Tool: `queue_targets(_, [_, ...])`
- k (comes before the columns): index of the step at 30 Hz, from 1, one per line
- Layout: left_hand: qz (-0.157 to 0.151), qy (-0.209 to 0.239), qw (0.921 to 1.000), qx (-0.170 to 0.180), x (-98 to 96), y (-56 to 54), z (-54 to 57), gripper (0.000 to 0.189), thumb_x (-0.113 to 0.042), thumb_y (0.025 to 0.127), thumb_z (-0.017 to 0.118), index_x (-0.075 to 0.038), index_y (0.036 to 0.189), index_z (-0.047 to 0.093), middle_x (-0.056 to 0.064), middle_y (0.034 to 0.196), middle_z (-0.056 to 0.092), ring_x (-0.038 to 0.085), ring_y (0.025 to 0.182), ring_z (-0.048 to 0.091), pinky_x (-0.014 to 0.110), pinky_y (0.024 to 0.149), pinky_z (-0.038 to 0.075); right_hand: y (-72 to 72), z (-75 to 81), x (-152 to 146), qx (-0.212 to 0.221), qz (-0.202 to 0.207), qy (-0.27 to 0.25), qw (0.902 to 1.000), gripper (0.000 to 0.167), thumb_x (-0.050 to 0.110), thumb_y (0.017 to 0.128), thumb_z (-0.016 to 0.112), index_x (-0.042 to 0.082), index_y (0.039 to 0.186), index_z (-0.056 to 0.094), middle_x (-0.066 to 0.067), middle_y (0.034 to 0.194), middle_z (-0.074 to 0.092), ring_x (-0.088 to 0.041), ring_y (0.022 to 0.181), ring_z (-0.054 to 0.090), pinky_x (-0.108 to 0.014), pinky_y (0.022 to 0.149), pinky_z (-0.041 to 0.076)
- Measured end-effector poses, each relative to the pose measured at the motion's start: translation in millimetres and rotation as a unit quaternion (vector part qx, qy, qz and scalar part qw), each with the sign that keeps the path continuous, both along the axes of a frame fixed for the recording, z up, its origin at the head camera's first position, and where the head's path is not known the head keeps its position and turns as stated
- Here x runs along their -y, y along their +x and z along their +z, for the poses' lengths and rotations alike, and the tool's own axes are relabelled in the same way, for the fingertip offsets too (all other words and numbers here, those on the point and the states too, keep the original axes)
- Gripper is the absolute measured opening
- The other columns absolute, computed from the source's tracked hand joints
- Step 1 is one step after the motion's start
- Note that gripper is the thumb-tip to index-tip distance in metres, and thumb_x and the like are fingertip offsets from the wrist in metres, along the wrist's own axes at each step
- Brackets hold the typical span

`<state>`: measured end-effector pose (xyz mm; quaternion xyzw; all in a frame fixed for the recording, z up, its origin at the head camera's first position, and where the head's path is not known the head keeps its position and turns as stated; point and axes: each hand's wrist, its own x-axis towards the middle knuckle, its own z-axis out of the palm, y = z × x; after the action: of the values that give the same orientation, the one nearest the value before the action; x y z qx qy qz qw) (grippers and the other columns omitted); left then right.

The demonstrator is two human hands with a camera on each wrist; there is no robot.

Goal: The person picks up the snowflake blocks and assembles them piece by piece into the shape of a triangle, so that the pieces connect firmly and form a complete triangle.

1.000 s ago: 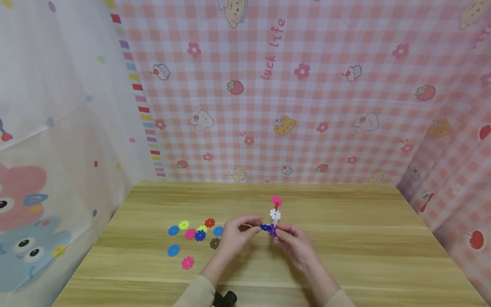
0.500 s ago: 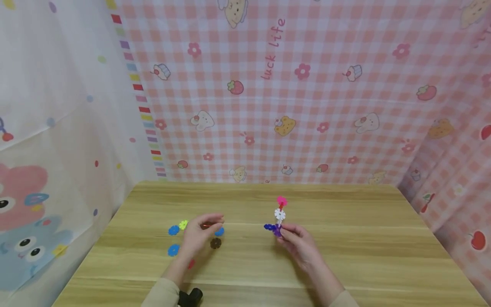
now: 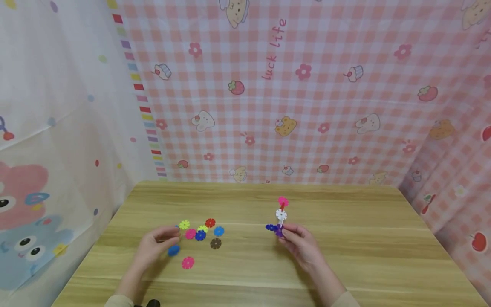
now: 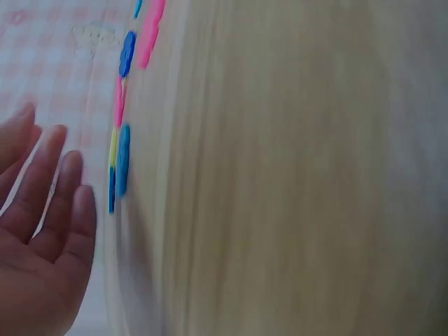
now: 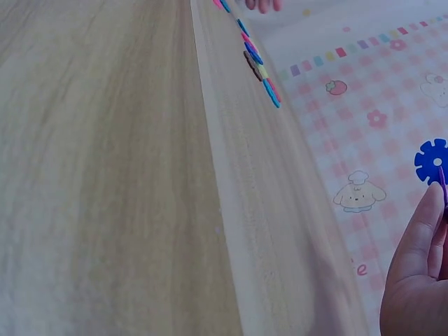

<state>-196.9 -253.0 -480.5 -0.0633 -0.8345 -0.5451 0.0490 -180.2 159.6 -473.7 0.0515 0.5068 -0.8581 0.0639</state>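
Observation:
My right hand [image 3: 304,247] pinches a joined piece of snowflake building discs by its purple disc [image 3: 278,231]. A dark blue disc [image 5: 432,162] juts out to its left. A white disc [image 3: 281,214] and a pink disc [image 3: 283,201] rise above, with a red one edge-on between them. The left hand [image 3: 155,245] has loosely bent fingers and holds nothing, as the left wrist view shows. It hovers by a blue disc [image 3: 174,250] at the left of the loose discs, and its fingertips partly hide another blue one.
Loose discs lie flat on the wooden table [image 3: 345,256], among them a red one [image 3: 210,223], a brown one [image 3: 216,243] and a pink one [image 3: 188,262]. A checked cloth [image 3: 245,106] hangs behind the table. Something black [image 3: 153,303] shows at the left wrist.
My left hand has let go of the joined discs and moved left, past the loose discs to their far left side. The right hand still holds the piece, shifted slightly right.

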Motion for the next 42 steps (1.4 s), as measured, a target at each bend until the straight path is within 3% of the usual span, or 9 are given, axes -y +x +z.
queue_targets(7, [-0.032, -0.039, 0.9978, 0.043, 19.8, 3.0, -2.4, 0.036, -0.009, 0.086, 0.077, 0.006, 0.117, 0.067, 0.018, 0.114, 0.07, 0.02, 0.101, 0.066, 0.02, 0.088, 0.049, 0.2, 2.5, 0, 0.001, 0.002, -0.001, 1.0, 0.021, -0.015, 0.092, 0.052, 0.001, 0.098, 0.064, -0.01, 0.094, 0.067, -0.016, 0.081, 0.067, -0.026, 0.081, 0.057])
queue_targets(12, [-0.069, -0.026, 0.996, 0.05, 24.8, 3.9, -5.8, 0.038, -0.005, 0.083, 0.078, 0.009, 0.117, 0.067, 0.022, 0.117, 0.067, 0.02, 0.105, 0.064, 0.02, 0.088, 0.049, 0.6, 3.1, -1, -0.002, 0.003, -0.004, 1.0, 0.022, -0.015, 0.092, 0.052, 0.002, 0.098, 0.064, -0.01, 0.094, 0.067, -0.017, 0.082, 0.067, -0.025, 0.08, 0.057])
queue_targets(20, [-0.093, -0.071, 0.9931, 0.012, 27.7, 2.3, -15.4, 0.042, -0.007, 0.077, 0.083, 0.001, 0.116, 0.07, 0.018, 0.123, 0.064, 0.018, 0.114, 0.056, 0.02, 0.097, 0.04, 1.2, 3.4, -1, -0.009, 0.008, -0.008, 0.9999, 0.023, -0.016, 0.092, 0.052, 0.003, 0.096, 0.066, -0.01, 0.094, 0.067, -0.017, 0.082, 0.068, -0.026, 0.081, 0.057])
queue_targets(26, [-0.089, -0.095, 0.9915, 0.002, 28.1, 2.0, -17.0, 0.043, -0.006, 0.074, 0.085, 0.002, 0.114, 0.071, 0.017, 0.119, 0.063, 0.015, 0.108, 0.056, 0.02, 0.09, 0.045, 0.8, 3.3, 1, -0.007, 0.006, -0.01, 0.9999, 0.023, -0.015, 0.092, 0.052, 0.003, 0.096, 0.065, -0.01, 0.094, 0.068, -0.017, 0.082, 0.068, -0.026, 0.081, 0.057])
queue_targets(32, [-0.088, -0.115, 0.9894, 0.013, 29.3, -0.8, -16.1, 0.04, -0.008, 0.074, 0.085, -0.001, 0.111, 0.073, 0.015, 0.117, 0.063, 0.012, 0.103, 0.055, 0.024, 0.081, 0.048, 0.8, 3.3, 1, -0.006, 0.007, -0.011, 0.9999, 0.023, -0.015, 0.092, 0.052, 0.003, 0.096, 0.064, -0.01, 0.094, 0.067, -0.017, 0.082, 0.068, -0.026, 0.08, 0.057])
queue_targets(42, [-0.111, -0.128, 0.9854, 0.019, 31.3, -4.2, -14.9, 0.031, -0.007, 0.075, 0.085, -0.004, 0.104, 0.073, 0.01, 0.108, 0.064, 0.015, 0.095, 0.055, 0.025, 0.078, 0.048, 0.4, 4.1, 1, -0.012, 0.01, -0.016, 0.9997, 0.026, -0.016, 0.092, 0.051, 0.005, 0.094, 0.067, -0.009, 0.093, 0.068, -0.016, 0.081, 0.068, -0.026, 0.081, 0.057])
